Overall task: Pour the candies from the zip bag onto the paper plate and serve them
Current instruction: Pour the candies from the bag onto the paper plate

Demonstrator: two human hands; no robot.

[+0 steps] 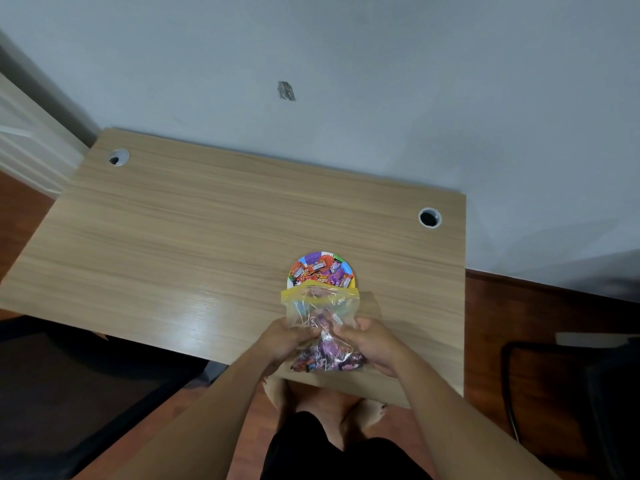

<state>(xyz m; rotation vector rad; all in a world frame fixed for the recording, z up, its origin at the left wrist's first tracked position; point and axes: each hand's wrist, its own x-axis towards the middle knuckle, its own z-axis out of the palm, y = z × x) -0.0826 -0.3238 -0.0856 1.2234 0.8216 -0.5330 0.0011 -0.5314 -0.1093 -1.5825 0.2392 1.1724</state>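
A clear zip bag (320,311) with a yellow zip strip is held over the near edge of the wooden table (173,237), its open mouth pointing away from me over the plate. My left hand (285,339) grips its left side and my right hand (369,341) grips its right side. Many wrapped candies (327,358), mostly purple, still bunch in the bag's bottom end near my wrists. Just beyond the bag's mouth lies a colourful paper plate (317,256) with several red, orange and purple candies (320,273) on it. The bag hides the plate's near rim.
Two round cable holes sit in the table, one at the far left (117,157) and one at the far right (429,217). A grey wall rises behind the table. A dark chair (571,393) stands at the right, dark furniture at the left.
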